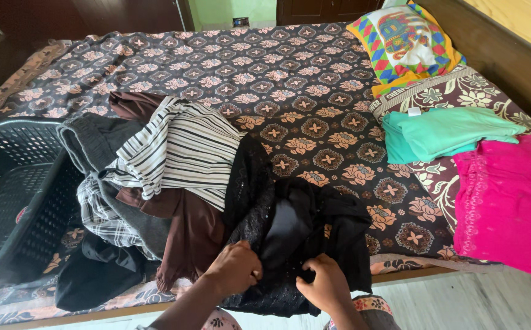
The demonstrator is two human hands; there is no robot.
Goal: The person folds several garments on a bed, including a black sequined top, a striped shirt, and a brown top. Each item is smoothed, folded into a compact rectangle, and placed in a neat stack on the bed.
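Note:
A black garment (305, 226) with a lacy, sequinned part lies crumpled at the bed's near edge. My left hand (233, 267) grips its lace fabric on the left side. My right hand (324, 284) pinches the black cloth just beside it, fingers closed into the folds. Left of the black garment lies a heap of clothes: a black-and-white striped shirt (186, 150) on top, a brown garment (189, 229) under it, a checked shirt (103, 217) and grey cloth (88, 140).
A dark plastic laundry basket (15, 189) lies tipped on the bed's left. A folded teal garment (442, 131) and a folded pink garment (509, 201) rest at the right. A colourful pillow (406, 43) sits at the headboard. The patterned bedsheet (265, 67) covers the bed.

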